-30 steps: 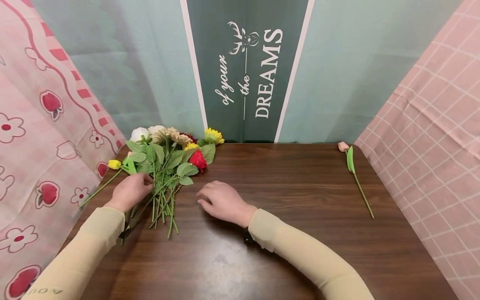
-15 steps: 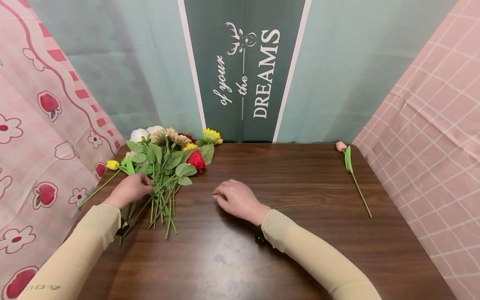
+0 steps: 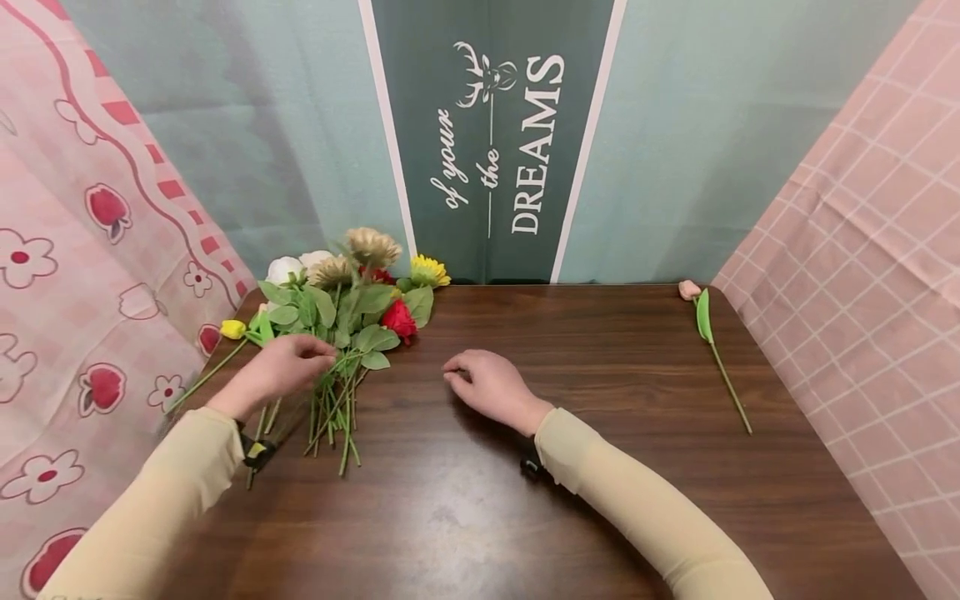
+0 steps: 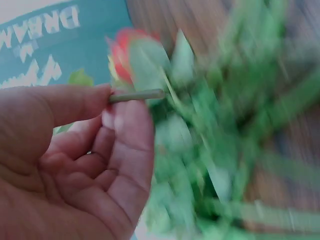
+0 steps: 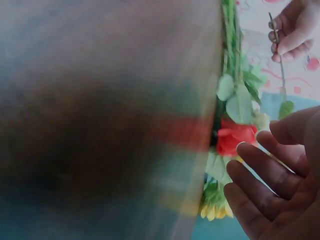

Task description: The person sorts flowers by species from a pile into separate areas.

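Observation:
A pile of artificial flowers (image 3: pixel 337 317) lies at the table's far left, with a red rose (image 3: pixel 397 320), a yellow bloom (image 3: pixel 427 270) and white heads among green leaves. My left hand (image 3: pixel 281 371) pinches one thin stem (image 4: pixel 137 95) between thumb and fingers, lifting a tan flower head (image 3: pixel 372 245) above the pile. The same pinch shows in the right wrist view, left hand (image 5: pixel 295 30) on the stem (image 5: pixel 277 50). My right hand (image 3: pixel 491 387) rests on the brown table (image 3: pixel 570 500) right of the stems, fingers loosely bent and holding nothing, right hand (image 5: pixel 280 185).
A single pink tulip (image 3: pixel 708 333) with a green leaf lies at the table's far right corner. A yellow bud (image 3: pixel 232 329) pokes over the left edge. Patterned pink cloths hang on both sides and a teal banner (image 3: pixel 495 142) stands behind.
My left hand has pulled one stem up, raising the tan flower head above the pile. My right hand has slid to the right across the table.

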The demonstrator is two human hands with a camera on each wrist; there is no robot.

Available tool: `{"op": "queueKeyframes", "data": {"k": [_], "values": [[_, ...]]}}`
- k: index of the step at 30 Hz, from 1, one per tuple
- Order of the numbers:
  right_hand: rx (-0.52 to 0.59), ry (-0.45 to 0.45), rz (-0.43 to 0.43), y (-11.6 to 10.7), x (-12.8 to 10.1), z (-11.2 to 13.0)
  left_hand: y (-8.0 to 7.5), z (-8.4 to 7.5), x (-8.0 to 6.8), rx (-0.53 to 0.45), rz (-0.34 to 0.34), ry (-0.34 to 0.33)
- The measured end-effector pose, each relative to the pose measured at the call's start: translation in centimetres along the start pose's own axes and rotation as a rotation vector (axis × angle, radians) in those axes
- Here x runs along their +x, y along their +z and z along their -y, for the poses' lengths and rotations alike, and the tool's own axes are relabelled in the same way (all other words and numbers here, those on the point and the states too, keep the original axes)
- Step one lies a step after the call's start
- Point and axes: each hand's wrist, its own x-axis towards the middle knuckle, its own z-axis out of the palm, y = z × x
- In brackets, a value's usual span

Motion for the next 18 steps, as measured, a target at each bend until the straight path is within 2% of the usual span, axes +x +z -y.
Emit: {"op": "queueKeyframes", "data": {"k": [3,6,10,14,18], "values": [[0.214,0.080,-0.079,-1.1,0.4,-0.7,2.6,-2.9,1.0,-0.052,-0.043,0.060],[0.563,0.156,-0.131,-2.2,0.8,-1.1,6.0,-5.6,2.2,-0.147,-0.082,0.139],[0.994,0.241,-0.169,-3.4,1.1,-1.3,10.4,-8.6,3.6,-0.272,-0.121,0.196],[1.200,0.293,-0.204,-4.4,0.7,-1.4,13.1,-10.5,4.3,-0.357,-0.127,0.198],[1.242,0.337,-0.229,-5.2,0.1,-1.9,14.7,-11.5,4.8,-0.427,-0.111,0.212]]}}
